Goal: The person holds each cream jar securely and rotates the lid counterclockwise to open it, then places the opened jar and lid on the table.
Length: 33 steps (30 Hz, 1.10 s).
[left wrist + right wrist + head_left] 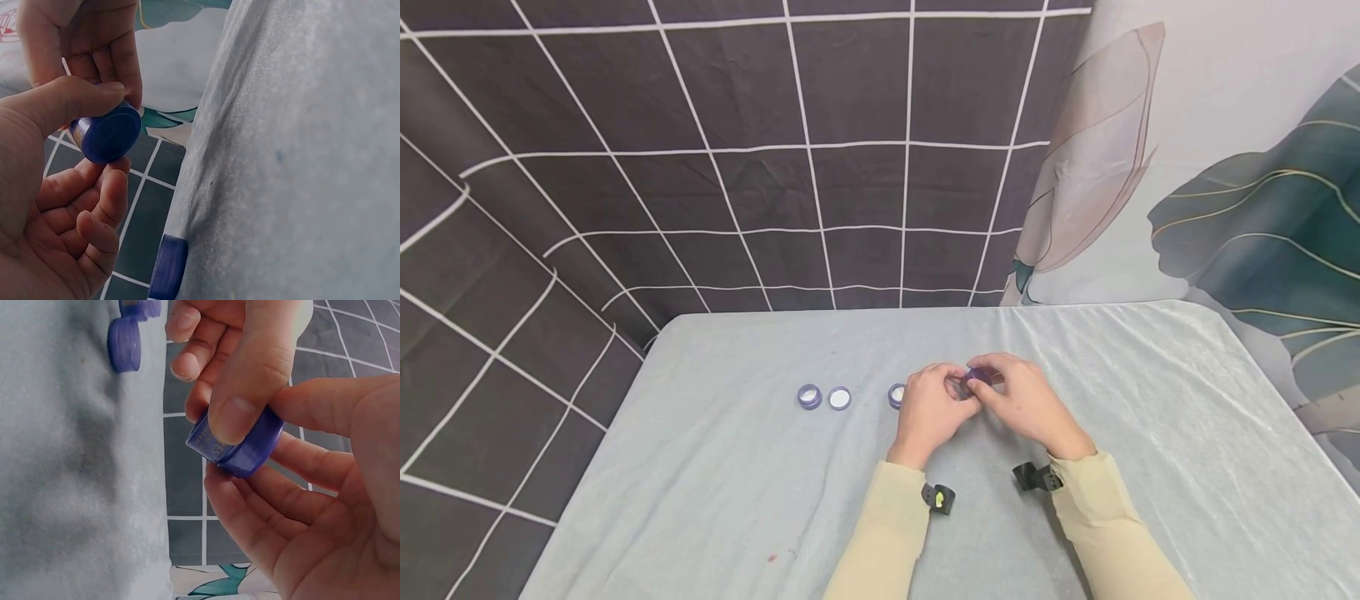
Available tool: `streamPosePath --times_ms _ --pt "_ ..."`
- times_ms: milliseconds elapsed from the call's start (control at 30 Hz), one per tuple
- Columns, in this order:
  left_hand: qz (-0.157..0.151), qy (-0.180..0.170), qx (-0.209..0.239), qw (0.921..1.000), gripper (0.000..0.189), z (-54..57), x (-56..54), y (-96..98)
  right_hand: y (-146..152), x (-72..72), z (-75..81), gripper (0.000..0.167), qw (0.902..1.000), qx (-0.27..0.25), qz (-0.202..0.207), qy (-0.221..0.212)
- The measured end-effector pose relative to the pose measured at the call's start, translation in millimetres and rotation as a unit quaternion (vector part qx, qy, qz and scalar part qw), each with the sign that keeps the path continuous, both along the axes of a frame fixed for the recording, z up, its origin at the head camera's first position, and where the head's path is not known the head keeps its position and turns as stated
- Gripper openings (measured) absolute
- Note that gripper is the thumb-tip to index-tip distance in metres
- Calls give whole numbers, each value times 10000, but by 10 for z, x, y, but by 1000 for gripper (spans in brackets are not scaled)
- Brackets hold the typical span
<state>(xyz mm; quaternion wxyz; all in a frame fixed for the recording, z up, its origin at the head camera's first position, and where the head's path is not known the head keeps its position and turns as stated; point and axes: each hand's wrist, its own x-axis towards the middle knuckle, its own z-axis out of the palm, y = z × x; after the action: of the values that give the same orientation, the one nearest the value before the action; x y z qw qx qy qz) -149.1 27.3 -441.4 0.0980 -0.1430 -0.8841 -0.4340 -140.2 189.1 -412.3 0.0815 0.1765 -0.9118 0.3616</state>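
Observation:
Both hands meet over the table around one small purple screw-top jar (247,450), held between them above the cloth. My left hand (931,410) pinches the jar's printed side, thumb pressed over the lettering in the right wrist view. From the other side, my right hand (1028,402) grips the smooth purple end with its thumb and fingers. The jar's flat round face shows dark blue-purple in the left wrist view. Just left of my left hand, a round purple piece with a pale inside (896,396) lies partly hidden by that hand.
Farther left on the pale grey cloth (730,483) lie a purple pot with a pale inside (809,396) and a purple disc with a white face (839,398), side by side. Behind the table hang a dark grid-patterned cloth (850,187) and a leaf-printed curtain (1225,108).

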Motion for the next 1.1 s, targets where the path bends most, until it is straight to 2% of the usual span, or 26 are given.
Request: streamPosePath --times_ms 833,1100 --pt "6 -31 -155 9999 31 -4 0 -5 14 -11 -12 25 9996 36 176 199" --pt "20 -21 -140 9999 33 -1 -3 -9 17 -3 -13 32 9997 -181 145 116"
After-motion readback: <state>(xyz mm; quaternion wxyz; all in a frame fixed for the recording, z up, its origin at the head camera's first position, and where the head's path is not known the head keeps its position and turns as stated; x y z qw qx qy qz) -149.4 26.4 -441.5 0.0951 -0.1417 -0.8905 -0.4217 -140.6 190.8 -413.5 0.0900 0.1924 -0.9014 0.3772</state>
